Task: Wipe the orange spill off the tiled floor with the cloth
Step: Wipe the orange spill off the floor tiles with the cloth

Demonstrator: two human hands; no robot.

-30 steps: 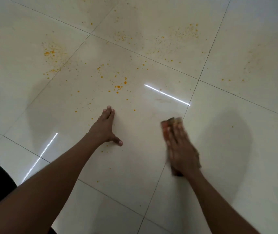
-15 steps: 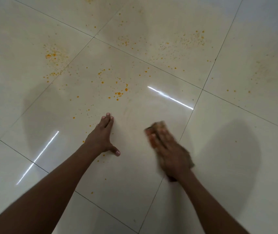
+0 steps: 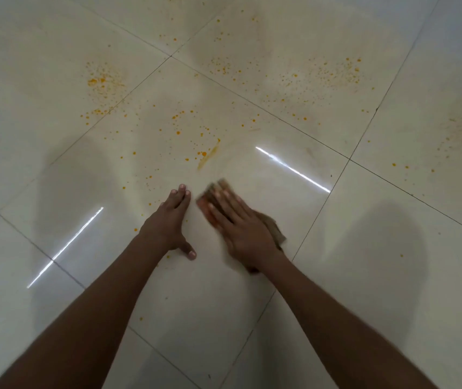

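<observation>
Orange spill (image 3: 204, 154) remains; my right hand (image 3: 242, 230), fingers flat, presses the cloth (image 3: 273, 230) mid-wipe, left hand (image 3: 169, 223) braced flat; next, push forward.

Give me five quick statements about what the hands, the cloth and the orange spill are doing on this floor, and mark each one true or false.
1. The right hand presses flat on the cloth. True.
2. The left hand holds a second cloth. False: it rests bare on the tiled floor, fingers straight.
3. Orange drops lie on the floor beyond both hands. True.
4. The spill is all wiped away. False: specks spread over several tiles, and an orange smear shows just ahead of the cloth.
5. The cloth lies to the left of the left hand. False: it is to that hand's right, under the right hand.
</observation>
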